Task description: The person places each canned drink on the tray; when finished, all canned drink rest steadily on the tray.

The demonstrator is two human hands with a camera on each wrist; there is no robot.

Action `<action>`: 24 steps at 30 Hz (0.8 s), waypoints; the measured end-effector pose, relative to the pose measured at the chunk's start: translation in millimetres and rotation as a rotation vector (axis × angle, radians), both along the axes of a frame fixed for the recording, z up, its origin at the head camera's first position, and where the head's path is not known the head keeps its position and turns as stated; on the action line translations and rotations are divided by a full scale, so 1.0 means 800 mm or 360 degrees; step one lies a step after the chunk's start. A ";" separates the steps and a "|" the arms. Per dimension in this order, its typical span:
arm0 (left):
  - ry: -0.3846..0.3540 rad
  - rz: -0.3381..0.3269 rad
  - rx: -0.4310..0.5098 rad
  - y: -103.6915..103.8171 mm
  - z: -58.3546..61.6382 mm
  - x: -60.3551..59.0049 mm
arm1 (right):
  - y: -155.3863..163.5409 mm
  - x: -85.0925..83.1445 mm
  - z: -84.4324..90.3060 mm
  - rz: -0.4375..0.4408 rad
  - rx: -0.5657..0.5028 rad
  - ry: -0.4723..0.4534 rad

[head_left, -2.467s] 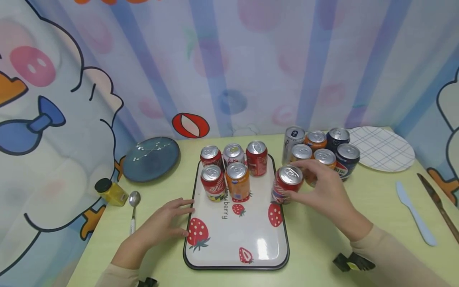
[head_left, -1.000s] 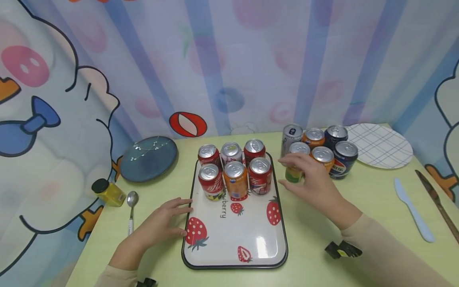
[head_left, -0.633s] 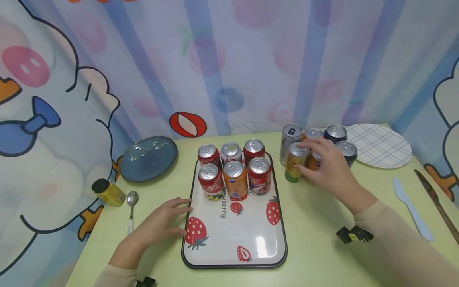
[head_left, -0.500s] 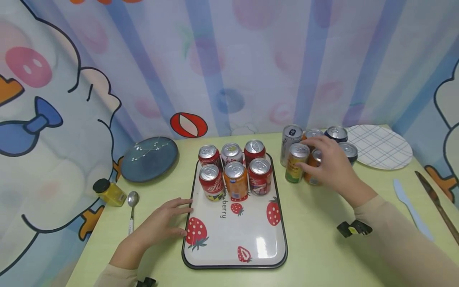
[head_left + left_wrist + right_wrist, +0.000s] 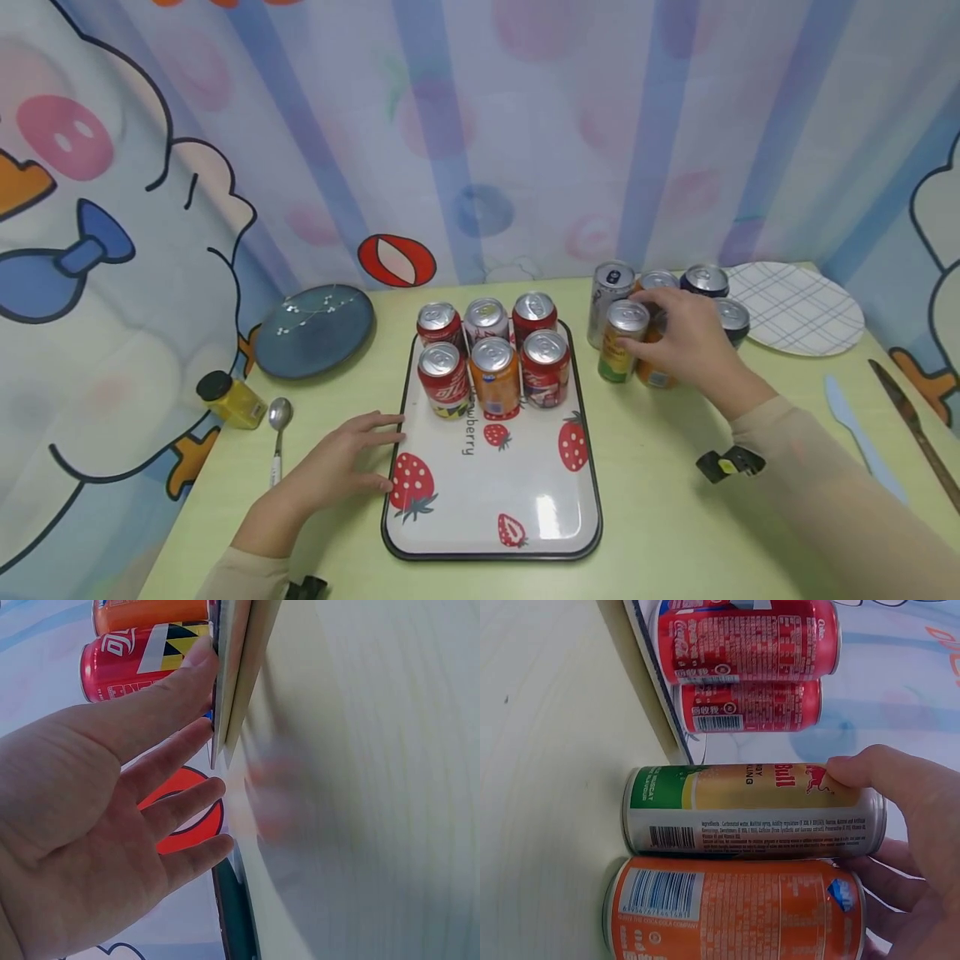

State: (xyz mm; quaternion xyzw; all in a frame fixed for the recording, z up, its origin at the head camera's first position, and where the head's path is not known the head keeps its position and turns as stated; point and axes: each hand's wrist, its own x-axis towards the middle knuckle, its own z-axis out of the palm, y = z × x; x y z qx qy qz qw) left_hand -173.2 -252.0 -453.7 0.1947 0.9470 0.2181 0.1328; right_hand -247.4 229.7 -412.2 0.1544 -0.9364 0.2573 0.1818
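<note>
right hand [image 5: 693,346] grips orange can [image 5: 654,367] (beside tray [image 5: 585,467]) | six cans aboard

- Six drink cans [image 5: 491,354] stand in two rows at the far end of the strawberry-printed tray [image 5: 525,508].
- Right of the tray, a cluster of cans [image 5: 618,312].
- Checked plate [image 5: 802,310] further right.

I see a white tray [image 5: 525,492] with a black rim, printed with red strawberries, carrying red cans [image 5: 444,392] and one orange can [image 5: 496,377]. Beside it stand a green-and-yellow Red Bull can [image 5: 750,810], a checked white plate [image 5: 798,310] and a dark blue plate [image 5: 315,332].
</note>
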 end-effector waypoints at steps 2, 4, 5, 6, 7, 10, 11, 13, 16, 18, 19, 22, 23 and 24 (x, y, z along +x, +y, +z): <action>-0.0001 -0.0005 0.0007 -0.001 -0.001 -0.001 | -0.003 0.002 -0.001 -0.0014 -0.0042 0.0006; -0.0002 -0.0008 0.0016 -0.001 -0.002 -0.001 | -0.005 0.005 -0.001 -0.0014 -0.0065 0.0018; -0.0004 -0.0008 0.0018 -0.001 -0.003 -0.001 | -0.006 0.007 0.000 -0.0011 -0.0077 0.0023; -0.0003 -0.0009 0.0020 -0.002 -0.004 -0.001 | -0.008 0.010 0.001 -0.0005 -0.0085 0.0023; -0.0006 -0.0007 0.0023 -0.002 -0.005 -0.001 | -0.009 0.014 0.002 -0.0004 -0.0093 0.0021; -0.0008 -0.0007 0.0035 -0.002 -0.006 -0.001 | -0.013 0.026 0.007 0.0000 -0.0129 0.0009; -0.0008 -0.0007 0.0037 -0.002 -0.006 -0.001 | -0.015 0.031 0.009 0.0003 -0.0138 0.0016; -0.0009 -0.0007 0.0041 -0.001 -0.005 -0.001 | -0.018 0.042 0.012 0.0018 -0.0161 0.0035; -0.0007 -0.0004 0.0034 -0.001 -0.004 -0.001 | -0.025 0.058 0.017 0.0055 -0.0178 0.0080; -0.0001 -0.0005 0.0027 -0.001 -0.004 -0.001 | -0.031 0.069 0.020 0.0066 -0.0182 0.0093; 0.0007 -0.0013 0.0026 0.000 -0.003 -0.001 | -0.035 0.074 0.022 0.0074 -0.0187 0.0092; 0.0038 -0.0048 0.0015 -0.001 -0.002 0.000 | -0.049 0.086 0.026 0.0121 -0.0229 0.0077; 0.0046 -0.0058 0.0015 -0.001 -0.001 0.000 | -0.054 0.090 0.026 0.0145 -0.0250 0.0078; 0.0055 -0.0068 0.0016 -0.001 -0.001 0.001 | -0.059 0.093 0.027 0.0175 -0.0276 0.0075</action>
